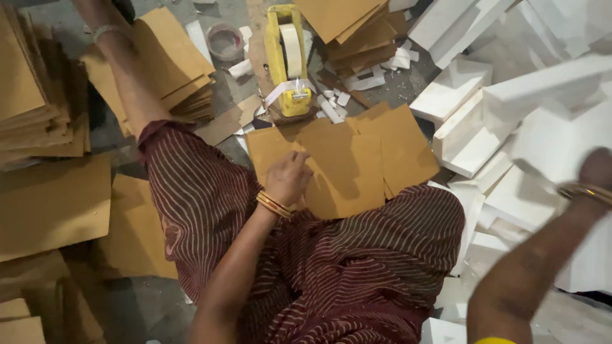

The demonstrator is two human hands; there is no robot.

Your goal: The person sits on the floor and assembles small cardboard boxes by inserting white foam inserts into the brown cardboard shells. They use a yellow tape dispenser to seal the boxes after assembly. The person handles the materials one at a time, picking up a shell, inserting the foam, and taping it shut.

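Pressing brown cardboard sheet (347, 169) under curled left hand (288, 178), right hand (596, 171) blurred, grip unclear, among white foam blocks (542, 121)

Warm, dim light; soft shadows; the right hand (596, 169) blurred, perhaps by motion.

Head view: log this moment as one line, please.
left hand: resting on brown card sheets | right hand: blurred, at white foam blocks | yellow tape dispenser: untouched

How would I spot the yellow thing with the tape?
Start at the flat brown cardboard sheet under the left hand. Just beyond its far edge stands the yellow tape dispenser. It is the only bright yellow thing among brown card stacks and white foam blocks.
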